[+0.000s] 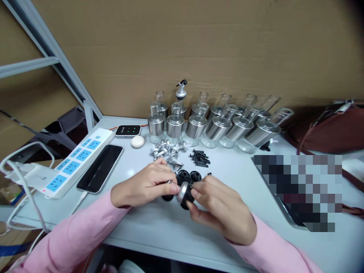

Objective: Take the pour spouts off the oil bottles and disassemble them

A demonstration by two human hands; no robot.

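Low over the front of the table, my left hand (149, 184) pinches the narrow end of a silver pourer spout (182, 192). On its wide end sits a black stopper (187, 201), gripped between the thumb and fingers of my right hand (223, 204); how far the two parts fit together is hidden. Just behind my fingers lie several loose black stoppers (195, 176). Past my left hand is a heap of silver spouts (167, 149), with a small pile of black stick-like pieces (200, 158) to its right.
Glass bottles with metal sleeves (196, 127) stand in rows at the back; one carries a silver-and-black pourer (181, 91). A power strip (76, 163), phone (101, 168), black-topped device (127, 131) and white round case (138, 141) lie left. At right are a blurred-out tablet-like object (290, 212) and brown bag (327, 129).
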